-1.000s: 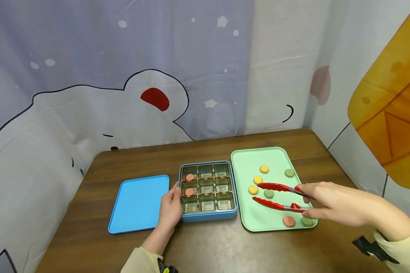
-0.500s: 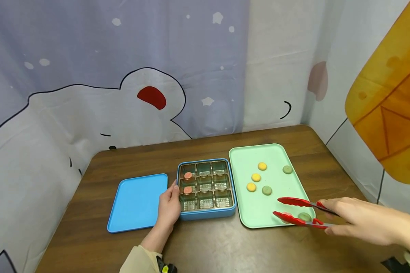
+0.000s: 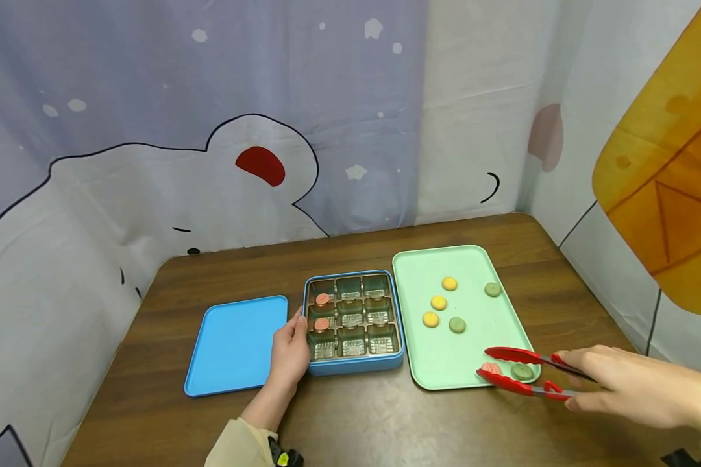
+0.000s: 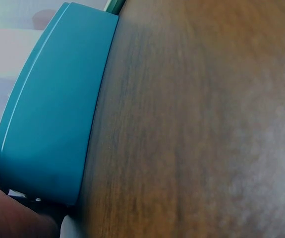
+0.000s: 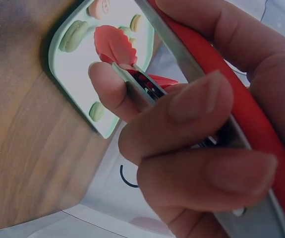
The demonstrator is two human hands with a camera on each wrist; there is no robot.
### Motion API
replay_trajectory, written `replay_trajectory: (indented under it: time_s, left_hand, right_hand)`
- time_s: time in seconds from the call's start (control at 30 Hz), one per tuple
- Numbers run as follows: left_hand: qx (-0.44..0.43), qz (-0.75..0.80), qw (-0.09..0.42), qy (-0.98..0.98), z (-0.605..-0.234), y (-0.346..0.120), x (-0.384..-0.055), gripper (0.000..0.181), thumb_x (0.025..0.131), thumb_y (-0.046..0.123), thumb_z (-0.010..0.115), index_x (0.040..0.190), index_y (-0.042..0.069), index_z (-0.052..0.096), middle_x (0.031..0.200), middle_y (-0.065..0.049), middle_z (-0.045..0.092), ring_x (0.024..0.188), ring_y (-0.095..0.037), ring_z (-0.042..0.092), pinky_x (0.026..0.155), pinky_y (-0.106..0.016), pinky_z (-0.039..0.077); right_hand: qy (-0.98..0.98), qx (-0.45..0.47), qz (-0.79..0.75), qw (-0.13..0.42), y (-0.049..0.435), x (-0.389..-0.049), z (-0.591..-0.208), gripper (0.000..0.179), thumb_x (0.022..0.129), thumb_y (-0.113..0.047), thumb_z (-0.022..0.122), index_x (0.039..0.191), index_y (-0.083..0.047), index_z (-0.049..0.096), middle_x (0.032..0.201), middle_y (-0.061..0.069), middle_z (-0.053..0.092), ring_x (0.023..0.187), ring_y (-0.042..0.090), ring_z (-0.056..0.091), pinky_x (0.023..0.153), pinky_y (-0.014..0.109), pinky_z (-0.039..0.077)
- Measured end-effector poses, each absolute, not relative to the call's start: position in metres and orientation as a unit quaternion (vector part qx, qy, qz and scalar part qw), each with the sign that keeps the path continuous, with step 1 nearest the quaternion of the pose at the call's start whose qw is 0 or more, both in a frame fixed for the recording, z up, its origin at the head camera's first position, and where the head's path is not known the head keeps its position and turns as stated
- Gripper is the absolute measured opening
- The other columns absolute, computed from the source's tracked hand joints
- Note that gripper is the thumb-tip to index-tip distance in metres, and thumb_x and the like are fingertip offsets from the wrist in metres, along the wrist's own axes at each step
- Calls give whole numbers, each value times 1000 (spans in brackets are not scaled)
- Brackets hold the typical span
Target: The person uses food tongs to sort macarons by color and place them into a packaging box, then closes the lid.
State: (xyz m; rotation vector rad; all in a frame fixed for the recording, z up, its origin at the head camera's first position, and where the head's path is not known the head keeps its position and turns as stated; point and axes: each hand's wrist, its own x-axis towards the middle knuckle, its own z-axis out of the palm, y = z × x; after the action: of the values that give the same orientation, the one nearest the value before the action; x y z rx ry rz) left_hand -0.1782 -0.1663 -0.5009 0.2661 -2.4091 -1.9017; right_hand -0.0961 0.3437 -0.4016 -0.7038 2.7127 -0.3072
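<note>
"On my feed the right hand point(image 3: 631, 386) has its fingers clamped round the red tongs point(image 3: 514, 355). How do the tongs stand?"

"I see them spread, on either side of the pink macaron point(image 3: 491, 368) near the front right corner of the green tray point(image 3: 444, 353). I can't tell whether they touch it."

"What lies beside it?"

"A green macaron point(image 3: 522, 371), just to its right. Farther back I count three yellow macarons point(image 3: 438, 303) and two more green ones point(image 3: 457, 325)."

"And the left hand point(image 3: 289, 350)?"

"Its fingers grip the left side of the blue box point(image 3: 355, 366), which stands on the worktop point(image 3: 385, 421) beside the tray. I see two pink pieces point(image 3: 322, 323) in its nine compartments: one back left, one middle left."

"I also have the blue lid point(image 3: 236, 347), flat to the left of the box."
</note>
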Motion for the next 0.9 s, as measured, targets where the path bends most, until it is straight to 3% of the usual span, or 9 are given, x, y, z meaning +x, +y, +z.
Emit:
replay_trajectory:
  time_s: [0.13, 0.23, 0.47, 0.67, 0.8, 0.9]
  left_hand:
    - [84, -612, 34, -786, -501, -167, -178, 45, 117, 20, 41, 154, -4, 50, 165, -14, 40, 153, -37, 32, 121, -57, 32]
    - [84, -609, 32, -788, -501, -167, -179, 44, 117, 20, 40, 153, -3, 53, 165, -14, 41, 153, -38, 32, 120, -57, 34]
    - [89, -618, 26, -780, -501, -168, -179, 44, 117, 21, 40, 157, 4, 51, 153, -16, 56, 147, -36, 43, 116, -56, 41]
    - [90, -616, 30, -782, -502, -169, -180, 43, 117, 20, 41, 156, 5, 53, 154, -15, 56, 147, -36, 43, 116, -56, 41]
    - [91, -617, 32, -781, -502, -168, -180, 43, 117, 21, 41, 156, 5, 53, 152, -15, 57, 146, -36, 45, 115, -55, 42]
    - [93, -618, 30, -780, -503, -168, -180, 44, 117, 21, 41, 156, 5, 52, 150, -15, 59, 144, -36, 47, 113, -55, 44]
  right_hand:
    - [942, -252, -131, 180, 344, -97, -400, 57, 98, -54, 72, 131, -8, 68, 106, -16, 63, 96, 6, 56, 75, 32, 52]
    - [934, -255, -148, 200, 343, -99, -398, 41, 100, -51, 71, 123, -17, 67, 94, -19, 56, 89, 3, 51, 70, 28, 45]
    - [939, -249, -138, 192, 342, -100, -396, 52, 99, -53, 71, 129, -10, 68, 101, -16, 60, 92, 5, 53, 73, 30, 49]
    - [948, -236, -117, 176, 339, -103, -392, 72, 97, -59, 70, 139, -1, 65, 115, -10, 65, 101, 7, 58, 81, 35, 55]
    - [945, -253, -124, 169, 335, -109, -387, 67, 98, -58, 69, 136, -2, 66, 115, -11, 67, 101, 7, 60, 81, 34, 56]
    - [946, -250, -124, 163, 330, -112, -380, 71, 98, -56, 70, 138, 2, 65, 122, -5, 69, 105, 11, 62, 84, 36, 57]
